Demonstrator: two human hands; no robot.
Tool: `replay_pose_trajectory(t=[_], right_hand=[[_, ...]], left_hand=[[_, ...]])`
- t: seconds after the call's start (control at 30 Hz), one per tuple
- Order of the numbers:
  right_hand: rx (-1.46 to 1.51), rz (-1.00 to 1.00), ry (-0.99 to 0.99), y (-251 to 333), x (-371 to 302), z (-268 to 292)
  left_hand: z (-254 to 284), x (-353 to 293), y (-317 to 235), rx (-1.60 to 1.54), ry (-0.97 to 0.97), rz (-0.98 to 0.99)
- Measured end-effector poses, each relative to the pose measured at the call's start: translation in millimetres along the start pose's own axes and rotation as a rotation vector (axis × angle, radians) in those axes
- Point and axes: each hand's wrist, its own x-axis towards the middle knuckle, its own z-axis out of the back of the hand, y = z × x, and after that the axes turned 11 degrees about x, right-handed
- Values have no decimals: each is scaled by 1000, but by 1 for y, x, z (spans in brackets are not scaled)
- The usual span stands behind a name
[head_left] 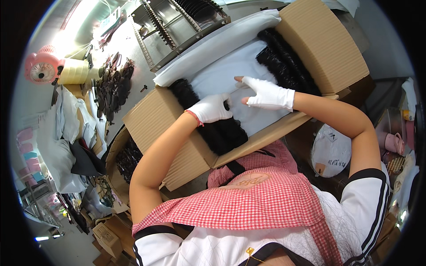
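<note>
An open cardboard box stands in front of me, lined with white sheeting. Black furry strips lie along its right side, and another black furry piece runs down its left side. My left hand, in a white glove with bare fingertips, rests on the left piece with fingers curled round some of the black fur. Over the white sheeting, my right hand wears a similar glove. Its thumb and fingers are spread, and nothing is between them.
Beyond the box sits a metal rack holding dark toothed strips. Dark hanging pieces, a pink fan and a yellow roll are at the left. A round white-wrapped bundle lies below my right forearm.
</note>
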Motion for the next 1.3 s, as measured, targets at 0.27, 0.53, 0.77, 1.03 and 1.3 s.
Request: replay_pose_trajectory(t=[0.27,0.53,0.77,1.03,1.3], right_hand=[[2,37,-7,-7,13,-13],[-33,184,-104,14,36,4],[-162,640,-443,37,76,44],[-697,616,-402,71,149,33],[-441,580,-290,67,151,43]], left_hand=[[-32,8,1,273,-293,-27],[-48,17,1,308,-493,58],[28,-19,-9,61,-764,-270],[199,48,-17,282,-930,126],[212,84,-23,226,-653,215]])
